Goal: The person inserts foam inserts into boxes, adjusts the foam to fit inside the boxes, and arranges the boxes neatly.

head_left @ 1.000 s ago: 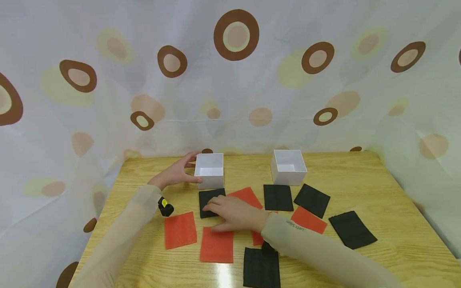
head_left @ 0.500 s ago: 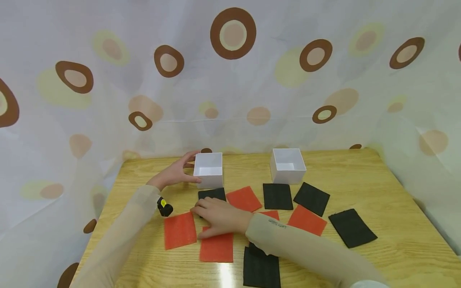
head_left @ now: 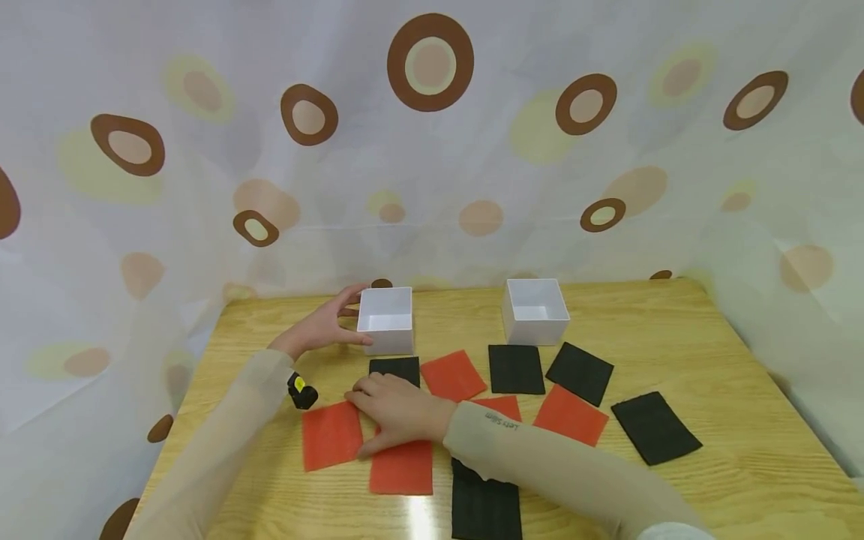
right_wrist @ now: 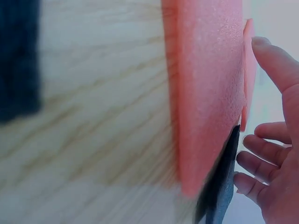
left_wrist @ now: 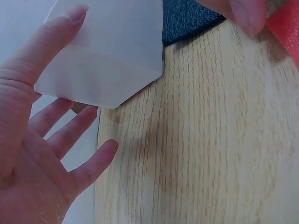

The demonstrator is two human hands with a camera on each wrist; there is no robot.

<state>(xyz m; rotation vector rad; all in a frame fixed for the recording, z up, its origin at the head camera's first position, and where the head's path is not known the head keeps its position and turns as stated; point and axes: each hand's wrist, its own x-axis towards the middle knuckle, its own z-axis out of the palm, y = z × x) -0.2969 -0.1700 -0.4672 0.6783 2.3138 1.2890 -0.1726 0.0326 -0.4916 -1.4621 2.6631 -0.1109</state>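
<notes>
At the back left of the table, my left hand [head_left: 322,326] holds a small open white box [head_left: 386,343], its thumb along the front side and the other fingers behind. The left wrist view shows the thumb on the box wall [left_wrist: 112,42]. My right hand [head_left: 405,411] is low over the fabric squares, fingers spread with nothing between them. Its fingertips reach the right edge of the leftmost red square [head_left: 331,441]; whether they touch it I cannot tell. Under the hand lie a second red square [head_left: 402,474] and, behind, a partly hidden black square [head_left: 397,367].
A second white box [head_left: 536,330] stands at the back right. Several more squares lie about, among them a red one [head_left: 454,375], black ones [head_left: 516,369] and a black one far right [head_left: 656,427]. The right forearm crosses over some. A patterned curtain [head_left: 432,172] hangs behind the table.
My right hand has moved left from over the black square to the edge of the leftmost red square. My left hand stays at the box. The head view has shifted slightly.
</notes>
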